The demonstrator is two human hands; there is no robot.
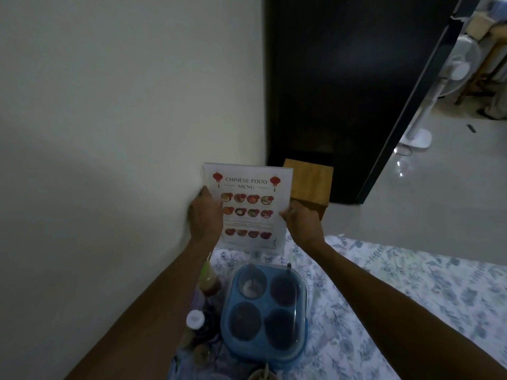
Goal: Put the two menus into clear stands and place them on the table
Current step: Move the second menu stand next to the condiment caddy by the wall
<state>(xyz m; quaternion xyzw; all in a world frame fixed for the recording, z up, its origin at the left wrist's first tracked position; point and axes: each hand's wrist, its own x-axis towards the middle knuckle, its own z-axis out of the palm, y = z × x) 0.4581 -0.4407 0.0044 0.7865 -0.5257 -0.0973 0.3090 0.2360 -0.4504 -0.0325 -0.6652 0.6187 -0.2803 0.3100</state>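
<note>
A white "Chinese Food Menu" sheet [248, 204] with red lanterns and food pictures stands upright inside a clear stand [286, 171] at the far end of the table [411, 292], close to the wall. My left hand [205, 215] grips the stand's left edge. Over on the stand's right edge, my right hand [300, 222] pinches it about halfway up. The stand's clear base [247, 252] touches the floral tablecloth. Only one menu is in view.
A blue condiment caddy [263, 311] with four lidded cups sits just behind the stand, nearer me. Sauce bottles [210, 292] line the wall side. A wooden stool [311, 185] stands beyond the table, next to a dark door [343, 91]. A fan [419, 133] stands at right.
</note>
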